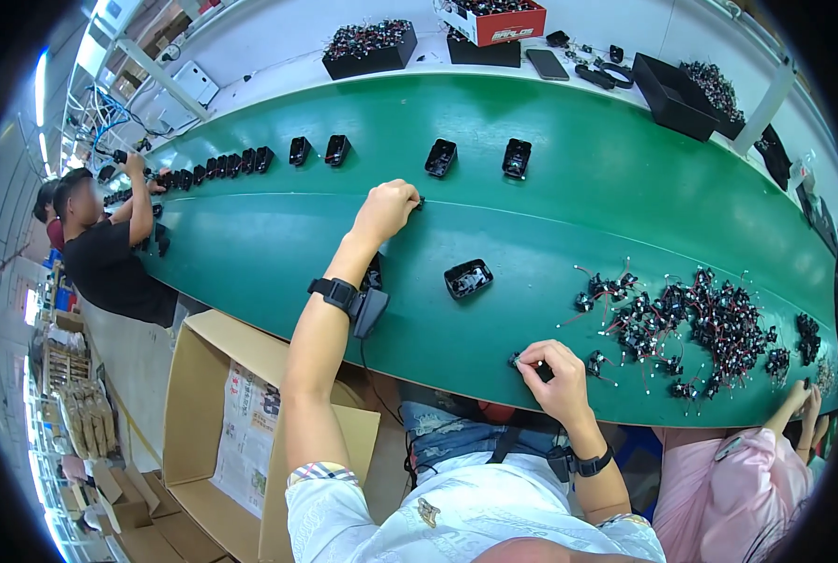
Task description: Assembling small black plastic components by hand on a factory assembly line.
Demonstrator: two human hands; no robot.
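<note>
My left hand point(386, 208) reaches forward over the green bench, its fingers closed at a small dark object point(420, 203) that barely shows past the fingertips; its kind is hidden. By the bench's near edge my right hand point(555, 377) pinches a small black part point(517, 360) between thumb and fingers. Between the hands an open black plastic housing point(468, 279) lies on the bench, with parts inside. Another black housing point(372, 272) is partly hidden behind my left wrist. To the right of my right hand spreads a heap of small black wired parts point(710, 324).
Two open housings point(441, 158) stand farther back, and a row of black housings point(236, 163) runs left. Filled black boxes point(370, 51) line the back shelf. A large cardboard box point(194, 403) is below the bench. Co-workers sit at left point(109, 253) and right point(729, 488).
</note>
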